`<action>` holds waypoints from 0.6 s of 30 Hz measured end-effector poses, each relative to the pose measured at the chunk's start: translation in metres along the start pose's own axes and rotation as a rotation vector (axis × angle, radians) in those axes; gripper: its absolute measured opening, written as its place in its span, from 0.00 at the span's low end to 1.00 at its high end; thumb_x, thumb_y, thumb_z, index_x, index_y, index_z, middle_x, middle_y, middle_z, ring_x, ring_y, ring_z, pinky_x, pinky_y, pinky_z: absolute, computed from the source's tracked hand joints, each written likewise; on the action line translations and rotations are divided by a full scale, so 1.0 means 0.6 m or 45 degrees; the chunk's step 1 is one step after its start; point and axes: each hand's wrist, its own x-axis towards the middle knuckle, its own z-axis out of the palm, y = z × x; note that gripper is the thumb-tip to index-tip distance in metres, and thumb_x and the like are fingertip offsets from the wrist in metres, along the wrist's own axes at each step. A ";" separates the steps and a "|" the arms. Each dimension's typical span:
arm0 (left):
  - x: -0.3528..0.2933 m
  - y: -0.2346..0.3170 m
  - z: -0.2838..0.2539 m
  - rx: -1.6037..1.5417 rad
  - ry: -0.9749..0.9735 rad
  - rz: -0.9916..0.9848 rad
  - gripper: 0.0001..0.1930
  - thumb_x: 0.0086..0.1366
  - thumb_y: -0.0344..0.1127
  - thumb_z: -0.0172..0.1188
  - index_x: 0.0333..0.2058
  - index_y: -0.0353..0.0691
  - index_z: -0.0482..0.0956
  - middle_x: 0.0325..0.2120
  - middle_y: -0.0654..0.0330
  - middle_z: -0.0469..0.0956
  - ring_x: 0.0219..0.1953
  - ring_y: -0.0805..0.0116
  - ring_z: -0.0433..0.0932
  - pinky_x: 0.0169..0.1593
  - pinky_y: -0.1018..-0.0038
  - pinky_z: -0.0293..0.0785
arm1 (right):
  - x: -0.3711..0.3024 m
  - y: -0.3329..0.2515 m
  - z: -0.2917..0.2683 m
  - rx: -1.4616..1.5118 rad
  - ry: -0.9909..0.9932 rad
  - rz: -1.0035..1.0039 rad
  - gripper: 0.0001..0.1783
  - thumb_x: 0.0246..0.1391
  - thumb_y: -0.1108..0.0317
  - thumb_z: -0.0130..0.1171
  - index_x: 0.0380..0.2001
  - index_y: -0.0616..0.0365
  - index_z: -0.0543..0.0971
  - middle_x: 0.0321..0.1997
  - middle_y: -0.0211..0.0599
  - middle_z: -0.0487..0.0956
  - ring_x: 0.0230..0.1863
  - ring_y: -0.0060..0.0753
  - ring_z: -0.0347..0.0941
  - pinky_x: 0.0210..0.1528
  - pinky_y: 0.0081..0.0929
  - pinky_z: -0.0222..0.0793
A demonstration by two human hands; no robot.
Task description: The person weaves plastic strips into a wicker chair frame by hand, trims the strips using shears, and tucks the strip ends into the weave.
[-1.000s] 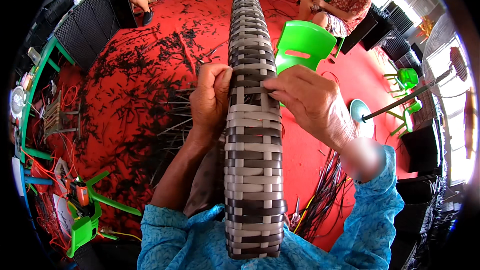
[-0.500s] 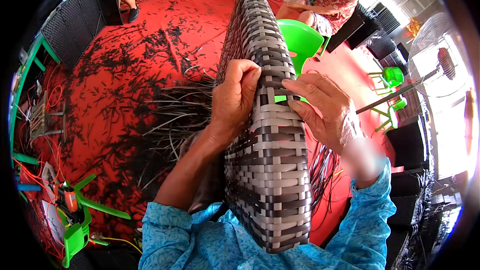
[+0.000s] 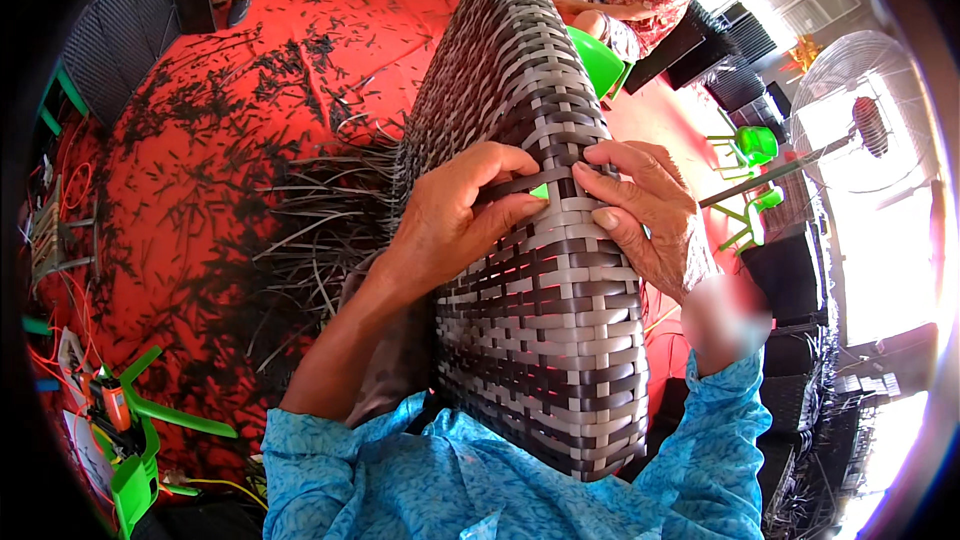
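— Woven panel [image 3: 540,320], grey and dark strips: where does it sit?

— It stands tilted in front of the person, its lower end against the blue-sleeved lap, its far end reaching up over the red floor [image 3: 230,170].

— And the hands on it?

— The left hand [image 3: 450,225] lies on the panel's left face, fingers [image 3: 505,215] curled shut on a dark strip [image 3: 530,183] at the ridge. The right hand [image 3: 645,215] rests on the panel's right side, fingers [image 3: 600,202] bent and pressing the weave just beside that strip; it grips nothing that I can make out.

— Anything near the panel?

— Loose strip ends [image 3: 320,230] fan out from its left edge. A green plastic chair [image 3: 600,60] shows just behind its right edge, and another person [image 3: 640,0] sits beyond that.
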 end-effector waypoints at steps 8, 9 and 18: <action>-0.017 -0.030 0.012 0.537 0.164 0.471 0.14 0.49 0.21 0.59 0.37 0.35 0.75 0.25 0.56 0.72 0.23 0.66 0.72 0.26 0.77 0.69 | 0.004 -0.003 -0.021 -0.040 -0.155 0.069 0.17 0.51 0.61 0.51 0.42 0.59 0.74 0.44 0.44 0.72 0.45 0.44 0.68 0.47 0.34 0.64; -0.017 -0.034 0.015 0.531 0.169 0.472 0.14 0.49 0.21 0.59 0.37 0.35 0.75 0.25 0.56 0.72 0.23 0.66 0.72 0.26 0.77 0.69 | 0.005 -0.005 -0.024 -0.016 -0.126 0.056 0.16 0.49 0.64 0.53 0.43 0.57 0.74 0.42 0.43 0.73 0.43 0.45 0.70 0.46 0.35 0.65; -0.024 -0.050 0.032 0.630 0.208 0.679 0.21 0.43 0.22 0.55 0.42 0.34 0.72 0.22 0.59 0.66 0.24 0.65 0.70 0.25 0.74 0.69 | 0.005 -0.033 -0.019 -0.012 -0.089 0.264 0.27 0.56 0.50 0.41 0.46 0.62 0.70 0.46 0.48 0.70 0.50 0.41 0.66 0.49 0.32 0.62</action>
